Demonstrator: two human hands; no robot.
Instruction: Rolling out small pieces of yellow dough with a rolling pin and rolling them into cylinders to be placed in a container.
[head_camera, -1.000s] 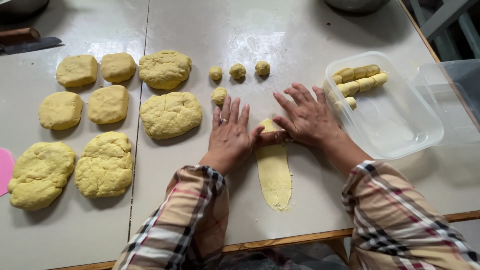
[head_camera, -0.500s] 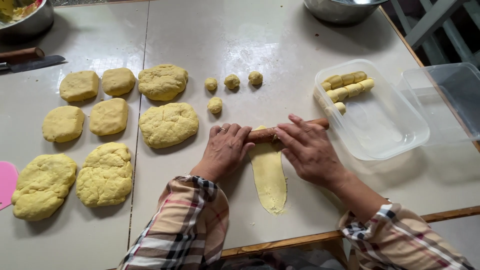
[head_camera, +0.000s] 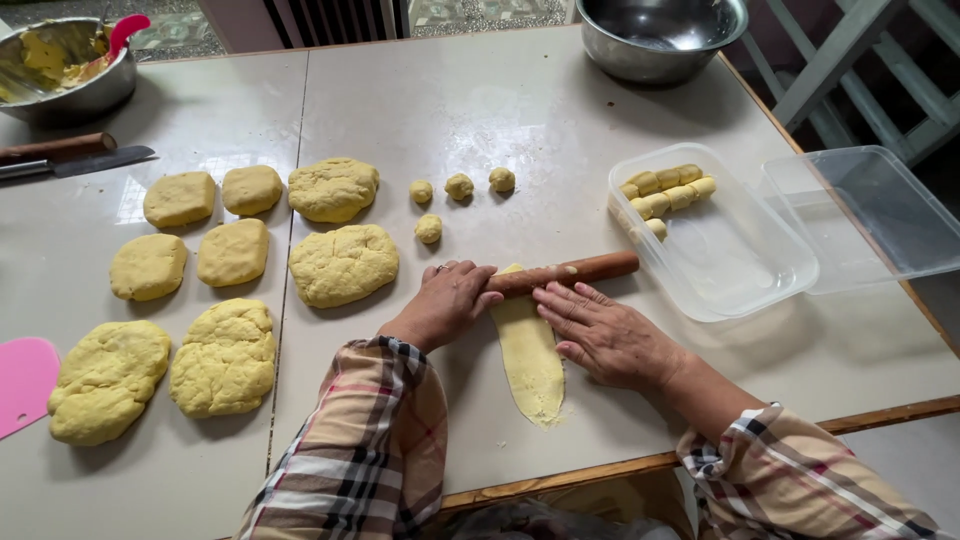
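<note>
We press our left hand (head_camera: 448, 300) flat on the left end of the wooden rolling pin (head_camera: 563, 274). Our right hand (head_camera: 606, 335) lies open and flat just below the pin, fingers touching it. Neither grip closes around anything. The pin lies sideways, along the near edge of the table (head_camera: 500, 110). The long strip of yellow dough (head_camera: 530, 360) runs the other way, from under the pin toward us, between both hands, a bit nearer the right one.
</note>
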